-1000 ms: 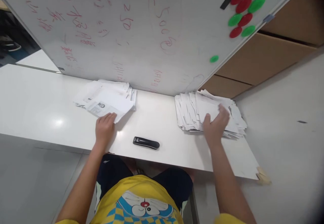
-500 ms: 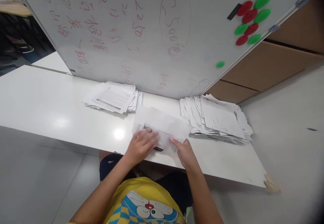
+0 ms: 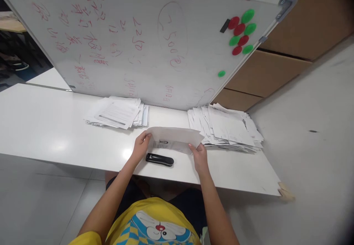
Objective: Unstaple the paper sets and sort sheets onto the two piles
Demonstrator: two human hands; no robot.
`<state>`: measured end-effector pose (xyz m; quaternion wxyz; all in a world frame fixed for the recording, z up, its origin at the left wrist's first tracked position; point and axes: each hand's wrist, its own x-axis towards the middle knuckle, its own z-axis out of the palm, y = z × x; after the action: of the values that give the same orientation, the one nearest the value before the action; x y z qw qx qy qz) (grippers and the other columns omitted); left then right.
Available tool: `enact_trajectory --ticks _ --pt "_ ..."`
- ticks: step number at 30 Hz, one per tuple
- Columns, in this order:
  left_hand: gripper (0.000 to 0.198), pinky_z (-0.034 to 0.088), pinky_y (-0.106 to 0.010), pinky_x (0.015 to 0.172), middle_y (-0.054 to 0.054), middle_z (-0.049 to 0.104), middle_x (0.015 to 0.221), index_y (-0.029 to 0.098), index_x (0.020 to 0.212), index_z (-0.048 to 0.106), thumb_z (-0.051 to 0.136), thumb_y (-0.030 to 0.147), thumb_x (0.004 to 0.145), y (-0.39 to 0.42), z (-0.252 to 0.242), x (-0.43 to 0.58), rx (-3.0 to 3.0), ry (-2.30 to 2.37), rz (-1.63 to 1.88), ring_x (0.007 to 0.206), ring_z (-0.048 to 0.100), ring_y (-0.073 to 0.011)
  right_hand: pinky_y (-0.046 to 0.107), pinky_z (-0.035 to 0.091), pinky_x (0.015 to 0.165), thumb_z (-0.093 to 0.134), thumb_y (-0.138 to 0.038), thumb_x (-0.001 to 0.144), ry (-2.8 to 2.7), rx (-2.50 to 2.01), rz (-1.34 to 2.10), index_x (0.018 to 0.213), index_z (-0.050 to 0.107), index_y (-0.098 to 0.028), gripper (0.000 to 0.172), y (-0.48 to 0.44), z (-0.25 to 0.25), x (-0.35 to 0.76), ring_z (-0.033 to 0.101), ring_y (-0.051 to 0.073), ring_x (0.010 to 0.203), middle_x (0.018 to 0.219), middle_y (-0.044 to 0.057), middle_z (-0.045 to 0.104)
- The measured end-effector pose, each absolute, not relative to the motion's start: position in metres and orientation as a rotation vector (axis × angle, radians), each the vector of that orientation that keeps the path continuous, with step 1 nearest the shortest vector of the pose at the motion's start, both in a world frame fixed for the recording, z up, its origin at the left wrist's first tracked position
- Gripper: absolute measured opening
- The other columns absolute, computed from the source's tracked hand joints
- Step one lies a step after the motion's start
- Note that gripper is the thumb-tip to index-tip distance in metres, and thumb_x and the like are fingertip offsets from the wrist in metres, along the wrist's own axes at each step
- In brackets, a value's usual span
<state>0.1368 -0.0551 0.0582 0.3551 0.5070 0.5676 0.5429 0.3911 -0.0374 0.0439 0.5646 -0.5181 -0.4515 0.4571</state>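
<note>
White paper sheets (image 3: 177,136) with some print and a small picture are held up between my two hands, above the table's front part. My left hand (image 3: 142,143) pinches their left end, and my right hand (image 3: 198,154) grips the right end with the thumb on top. Just below the sheets, a black stapler (image 3: 159,159) lies on the white table, touched by neither hand. Behind and to the left is a smaller stack of printed papers (image 3: 117,113). A larger, uneven pile of papers (image 3: 228,127) sits to the right, close behind the sheets' right end.
A whiteboard (image 3: 110,68) with red writing and red and green magnets stands along the table's (image 3: 41,123) back. Cardboard boxes (image 3: 257,71) are behind it at the right. A wall (image 3: 312,134) borders the table's right end.
My left hand has moved from the middle of the sheets to their left end and grips it. The sheets are now raised and the stapler is uncovered. The view has shifted.
</note>
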Motion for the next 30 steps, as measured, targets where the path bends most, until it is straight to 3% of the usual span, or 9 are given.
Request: enact_trajectory --ticks 5,11,17,25,30 --pt "0.038 0.048 -0.035 0.089 -0.005 0.068 0.110 0.020 0.110 0.065 0.044 0.045 0.090 -0.052 0.059 0.139 1.389 1.428 1.318 0.105 0.060 -0.0230 0.043 0.045 0.093 0.071 -0.038 0.072 -1.048 -1.151 1.081 0.107 0.064 -0.018 0.041 -0.036 0.041 0.393 0.063 0.026 0.101 0.105 0.010 0.072" --pt "0.032 0.051 -0.036 0.081 -0.006 0.072 0.098 0.018 0.099 0.069 0.055 0.043 0.084 -0.056 0.052 0.147 1.491 1.358 1.150 0.093 0.065 -0.0250 0.042 0.045 0.094 0.064 -0.037 0.079 -1.066 -1.082 1.103 0.119 0.054 -0.024 0.044 -0.045 0.028 0.383 0.062 0.023 0.104 0.112 0.007 0.068" --pt "0.034 0.051 -0.037 0.083 -0.004 0.072 0.094 0.019 0.092 0.070 0.052 0.047 0.086 -0.050 0.067 0.154 1.544 1.352 1.083 0.093 0.065 -0.0243 0.040 0.045 0.092 0.065 -0.043 0.078 -1.170 -1.137 1.081 0.089 0.065 -0.022 0.024 -0.043 0.045 0.393 0.063 0.025 0.096 0.094 0.005 0.071" --pt "0.036 0.050 -0.035 0.087 -0.006 0.068 0.109 0.020 0.110 0.065 0.048 0.045 0.090 -0.072 0.097 0.164 1.658 1.252 1.057 0.099 0.063 -0.0228 0.037 0.051 0.076 0.072 -0.048 0.071 -1.014 -1.331 1.097 0.104 0.067 -0.022 0.042 -0.090 0.070 0.454 0.067 0.027 0.087 0.098 0.007 0.075" --pt "0.034 0.045 -0.040 0.092 -0.008 0.066 0.115 0.022 0.118 0.059 0.056 0.038 0.088 -0.082 0.081 0.164 2.243 1.176 0.596 0.108 0.059 -0.0250 0.037 0.054 0.066 0.081 -0.047 0.060 -0.859 -1.486 1.371 0.094 0.071 -0.021 0.044 -0.122 0.048 0.501 0.069 0.028 0.076 0.085 0.007 0.077"
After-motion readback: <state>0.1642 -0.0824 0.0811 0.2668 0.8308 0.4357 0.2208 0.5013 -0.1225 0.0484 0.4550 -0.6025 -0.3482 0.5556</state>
